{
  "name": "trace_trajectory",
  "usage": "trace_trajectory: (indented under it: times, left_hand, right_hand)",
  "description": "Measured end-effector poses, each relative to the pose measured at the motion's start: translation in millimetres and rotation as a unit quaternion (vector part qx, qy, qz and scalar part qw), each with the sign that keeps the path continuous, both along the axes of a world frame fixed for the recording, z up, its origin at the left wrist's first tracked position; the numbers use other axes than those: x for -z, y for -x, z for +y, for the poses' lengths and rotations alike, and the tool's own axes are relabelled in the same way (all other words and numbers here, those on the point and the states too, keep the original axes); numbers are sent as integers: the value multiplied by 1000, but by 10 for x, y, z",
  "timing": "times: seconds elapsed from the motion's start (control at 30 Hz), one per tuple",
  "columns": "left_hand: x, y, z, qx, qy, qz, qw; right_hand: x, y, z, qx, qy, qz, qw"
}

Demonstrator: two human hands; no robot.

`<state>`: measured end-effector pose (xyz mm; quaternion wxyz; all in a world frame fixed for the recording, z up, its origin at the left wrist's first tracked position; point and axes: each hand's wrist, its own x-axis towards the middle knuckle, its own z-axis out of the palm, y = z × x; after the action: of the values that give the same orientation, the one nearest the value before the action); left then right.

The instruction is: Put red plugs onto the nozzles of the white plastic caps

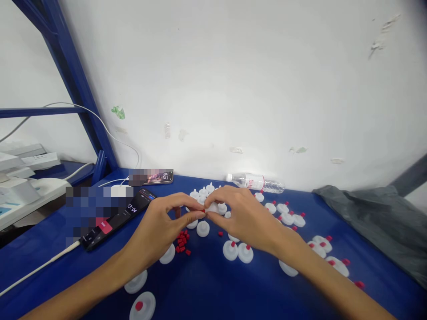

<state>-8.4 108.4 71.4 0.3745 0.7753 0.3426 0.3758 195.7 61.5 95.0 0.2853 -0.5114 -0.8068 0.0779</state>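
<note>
1. Hands meet over the blue table [207, 284]; the left hand [160, 224] pinches a small red cap [202, 210] between thumb and forefinger; the right hand [242, 215] has thumb and fingertips closed on a white disc [212, 208].
2. Cap sits left, disc right, along a roughly level line between the fingertips; neither hand is clearly nearer; fingers hide whether the two pieces touch and which way the disc's spout points.
3. Loose red caps [181, 243] lie piled near the left hand, one stray cap [220, 233] to their right; bare discs [203, 228] cluster around the fingers, partly covered; capped discs [245, 254] spread mostly rightward, some behind the right forearm.
4. Farther out, a clear bottle [255, 183] lies on its side near the wall [233, 89]; two phones [116, 220] rest at left, partly pixelated; a dark sheet [373, 231] runs off the right edge.
</note>
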Motion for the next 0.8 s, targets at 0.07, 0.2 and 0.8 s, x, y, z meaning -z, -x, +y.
trace_trajectory:
  times: [0.07,0.2,0.8]
  left_hand:
    - [-35,8,9,19,81,-43,996]
    - [-100,38,30,122,265,-107,950]
    - [-79,94,18,70,-118,231,963]
  right_hand:
    - [-7,0,6,-35,-24,21,999]
    - [-28,4,-17,-86,-54,53,993]
    - [-47,-170,85,38,0,-5,999]
